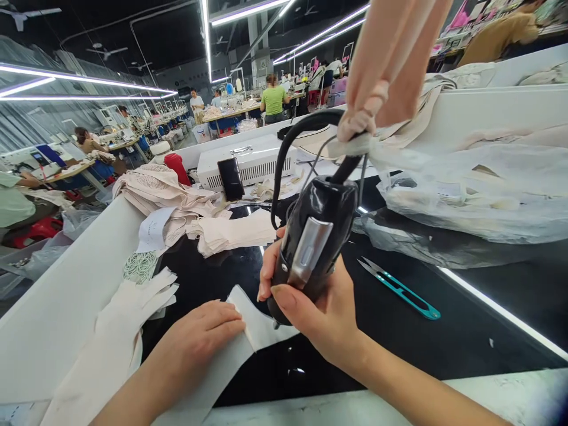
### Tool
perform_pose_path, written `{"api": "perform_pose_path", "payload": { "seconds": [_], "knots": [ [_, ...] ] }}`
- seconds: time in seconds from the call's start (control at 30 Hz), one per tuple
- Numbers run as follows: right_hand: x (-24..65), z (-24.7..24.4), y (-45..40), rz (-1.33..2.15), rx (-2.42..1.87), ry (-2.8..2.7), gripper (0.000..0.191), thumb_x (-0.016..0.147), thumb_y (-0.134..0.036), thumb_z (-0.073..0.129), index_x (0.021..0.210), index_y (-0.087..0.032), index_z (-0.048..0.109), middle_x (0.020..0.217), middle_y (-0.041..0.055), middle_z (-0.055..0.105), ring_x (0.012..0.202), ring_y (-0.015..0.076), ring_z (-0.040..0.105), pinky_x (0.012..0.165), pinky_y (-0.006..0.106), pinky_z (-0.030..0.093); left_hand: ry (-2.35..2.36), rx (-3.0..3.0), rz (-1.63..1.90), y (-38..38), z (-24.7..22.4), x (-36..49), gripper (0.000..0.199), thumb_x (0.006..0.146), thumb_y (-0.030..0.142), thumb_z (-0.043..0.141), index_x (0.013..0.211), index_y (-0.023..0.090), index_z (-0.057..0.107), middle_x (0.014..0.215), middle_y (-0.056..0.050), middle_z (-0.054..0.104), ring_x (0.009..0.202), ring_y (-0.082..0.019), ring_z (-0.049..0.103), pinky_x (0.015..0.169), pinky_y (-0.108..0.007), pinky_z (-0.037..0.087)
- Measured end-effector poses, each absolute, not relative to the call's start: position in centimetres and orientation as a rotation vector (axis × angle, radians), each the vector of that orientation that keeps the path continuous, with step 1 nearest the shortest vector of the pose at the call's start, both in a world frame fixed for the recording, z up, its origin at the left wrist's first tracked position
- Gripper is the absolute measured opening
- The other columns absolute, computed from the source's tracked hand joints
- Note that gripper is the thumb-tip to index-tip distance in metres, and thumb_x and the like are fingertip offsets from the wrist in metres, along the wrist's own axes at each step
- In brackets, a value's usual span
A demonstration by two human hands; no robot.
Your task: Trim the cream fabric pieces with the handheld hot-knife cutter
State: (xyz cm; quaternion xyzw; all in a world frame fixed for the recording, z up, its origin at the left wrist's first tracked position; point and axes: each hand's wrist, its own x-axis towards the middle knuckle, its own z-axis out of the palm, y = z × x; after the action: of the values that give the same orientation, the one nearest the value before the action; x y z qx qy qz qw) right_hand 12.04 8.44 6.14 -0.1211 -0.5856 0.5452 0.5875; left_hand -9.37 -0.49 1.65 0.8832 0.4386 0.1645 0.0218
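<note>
My right hand (pixel 331 313) is wrapped around a black corded handheld tool (pixel 331 207) with a silver plate on its side. The tool is held tilted, its tip down at a pale fabric piece (pixel 260 322); whether the tip touches cannot be made out. A knotted pink cloth strip (pixel 386 65) hangs from above to the tool's cord end. My left hand (pixel 197 334) lies flat on the same fabric, fingers stretched out together and thumb hidden. Part of the fabric runs under that hand toward the front edge.
Teal thread snips (pixel 402 290) lie on the black tabletop (pixel 377 349) at right. Stacked pale fabric pieces (pixel 237 231) and a phone (pixel 231 178) against a vented white box (pixel 261 163) stand behind. Further fabric strips (pixel 119 319) lie left, plastic bags (pixel 465 189) right. People work beyond.
</note>
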Motion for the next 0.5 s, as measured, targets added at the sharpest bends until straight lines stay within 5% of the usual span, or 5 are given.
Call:
{"api": "perform_pose_path", "payload": {
  "seconds": [0.5],
  "knots": [
    [13.7,5.4,8.3,1.298,-0.25,-1.357,0.032,0.093,-0.043,0.078,0.108,-0.029,0.054,0.082,-0.0008,0.066,0.061,0.0147,0.063,0.055,0.029,0.057,1.576,2.774,0.611,1.7,0.1,-8.0,0.033,0.1,-0.002,0.045,0.124,0.013,0.061,0.116,-0.01,0.07,0.11,-0.021,0.071,0.099,-0.037,0.065]
  ]
}}
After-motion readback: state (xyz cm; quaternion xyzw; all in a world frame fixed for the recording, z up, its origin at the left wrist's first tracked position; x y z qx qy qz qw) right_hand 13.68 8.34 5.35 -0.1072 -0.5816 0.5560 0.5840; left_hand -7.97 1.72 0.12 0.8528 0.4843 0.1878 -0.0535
